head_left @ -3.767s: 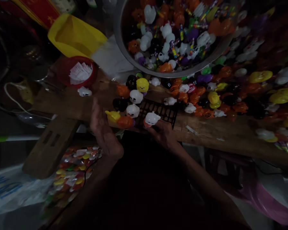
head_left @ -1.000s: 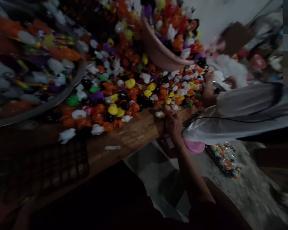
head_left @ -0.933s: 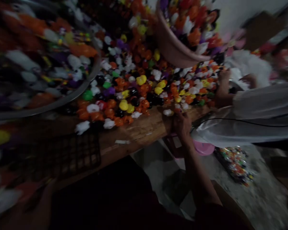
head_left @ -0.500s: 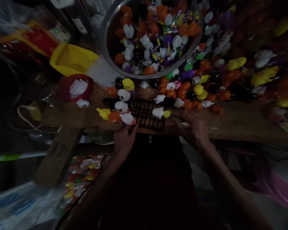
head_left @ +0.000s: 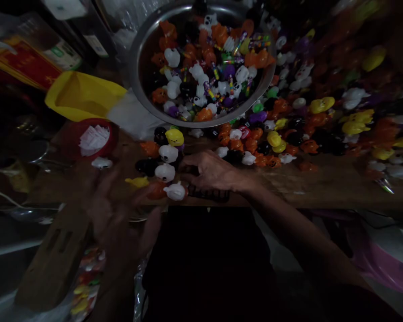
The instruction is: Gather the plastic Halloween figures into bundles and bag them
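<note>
My right hand (head_left: pixel 213 172) reaches over the black grid rack (head_left: pixel 211 194) and hides most of it. Its fingers are curled together beside a cluster of small toys, and what they hold, if anything, is hidden. In that cluster stand a white toy figure (head_left: pixel 175 191), other white toys, a yellow toy (head_left: pixel 174 137) with a face, and black and orange ones. My left hand (head_left: pixel 121 214), smeared by motion, is left of the cluster with its fingers spread and nothing visible in them. Near its fingertips lie a yellow toy (head_left: pixel 137 181) and an orange toy (head_left: pixel 156 191).
A large metal bowl (head_left: pixel 134 67) full of toys and candy tubes stands behind the cluster. Loose toys (head_left: pixel 273 138) are heaped to the right. At the left are a red dish (head_left: pixel 112 134) with white packets, a yellow scoop (head_left: pixel 83 94) and a wooden board (head_left: pixel 53 264).
My right hand has moved left over the rack, covering the white and yellow pieces seen there before. My left hand has let go at the cluster's front and moved left, fingers spreading.
</note>
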`<state>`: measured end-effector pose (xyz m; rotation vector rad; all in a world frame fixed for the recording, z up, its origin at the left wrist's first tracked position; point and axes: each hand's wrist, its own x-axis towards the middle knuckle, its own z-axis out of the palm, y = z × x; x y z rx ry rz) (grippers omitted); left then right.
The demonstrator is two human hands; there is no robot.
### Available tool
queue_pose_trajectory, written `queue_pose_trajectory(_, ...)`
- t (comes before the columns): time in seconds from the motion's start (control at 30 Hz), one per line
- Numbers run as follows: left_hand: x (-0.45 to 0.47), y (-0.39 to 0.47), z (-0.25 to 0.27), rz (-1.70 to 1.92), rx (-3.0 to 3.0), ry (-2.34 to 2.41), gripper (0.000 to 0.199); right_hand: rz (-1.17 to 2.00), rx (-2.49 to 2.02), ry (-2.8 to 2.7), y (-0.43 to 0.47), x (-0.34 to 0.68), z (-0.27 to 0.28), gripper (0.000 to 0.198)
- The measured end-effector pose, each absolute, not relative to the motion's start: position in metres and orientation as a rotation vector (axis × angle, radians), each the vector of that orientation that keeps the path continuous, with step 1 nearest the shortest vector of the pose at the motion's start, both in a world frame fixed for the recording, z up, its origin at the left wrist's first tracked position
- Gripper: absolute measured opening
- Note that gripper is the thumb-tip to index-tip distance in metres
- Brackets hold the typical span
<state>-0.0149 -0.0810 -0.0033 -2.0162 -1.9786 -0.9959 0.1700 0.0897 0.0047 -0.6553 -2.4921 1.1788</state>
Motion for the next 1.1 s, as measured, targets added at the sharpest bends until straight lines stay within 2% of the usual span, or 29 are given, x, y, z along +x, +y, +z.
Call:
queue_pose_trajectory(0.1,-0.005,-0.054,0.001,-0.868,-2.210,-1.834,0.051,1.411,-0.534,-2.432,0.096,0.168,-0.006,0.018)
queue_pose_trajectory(0.2,0.008,-0.041,-0.002,-0.863,-2.212,-1.774,0.051,1.437,-0.484,-2.295,0.090,0.169,-0.024,0.016)
queue_pose_trajectory(0.37,0.016,-0.032,-0.005,-0.876,-2.131,-1.707,0.026,1.234,-0.535,-2.224,0.069,0.167,-0.049,0.013)
queue_pose_trajectory(0.5,0.016,-0.028,-0.007,-0.858,-2.057,-1.703,0.017,0.944,-0.535,-2.300,0.075,0.183,-0.028,0.021)
queue_pose_trajectory(0.57,0.016,-0.028,-0.009,-0.854,-2.038,-1.679,0.017,0.714,-0.728,-2.277,0.097,0.195,0.001,0.025)
queue_pose_trajectory(0.67,0.017,-0.028,-0.012,-0.858,-2.034,-1.664,0.019,0.308,-1.246,-2.239,0.150,0.197,0.045,0.024)
queue_pose_trajectory(0.73,0.018,-0.027,-0.015,-0.879,-2.031,-1.680,0.017,0.143,-1.556,-2.286,0.185,0.185,0.061,0.024)
queue_pose_trajectory(0.87,0.019,-0.027,-0.019,-0.932,-2.032,-1.705,0.014,0.141,-1.792,-2.351,0.231,0.152,0.051,0.025)
queue_pose_trajectory(1.0,0.018,-0.028,-0.023,-0.959,-2.058,-1.728,0.014,0.171,-1.804,-2.283,0.247,0.143,0.036,0.022)
queue_pose_trajectory(1.1,0.015,-0.027,-0.026,-0.982,-2.068,-1.782,0.012,0.201,-1.740,-2.272,0.244,0.160,0.047,0.020)
